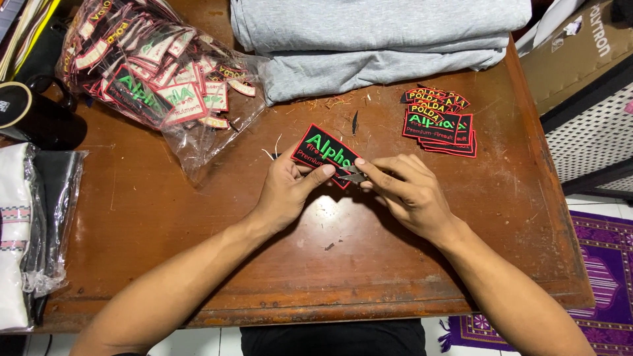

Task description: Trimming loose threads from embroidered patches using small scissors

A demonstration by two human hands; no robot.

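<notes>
A black patch [323, 155] with green letters and a red edge is held above the middle of the brown table [165, 217], tilted, its right end lower. The left hand [287, 191] grips it from the near side, thumb pressed on the face and the other fingers behind. The right hand [405, 188] is closed around a small metal cutter [355, 176], whose tip touches the right lower corner of the patch. The two hands are just beside each other.

To the far right lies a stack of patches [440, 125] of the same kind, flat on the table. To the far left is a clear plastic bag [165, 79] full of more patches. Folded grey cloth [376, 39] lies at the far edge. Small thread scraps [330, 102] are scattered near the cloth. At the left edge stands a black mug [36, 118].
</notes>
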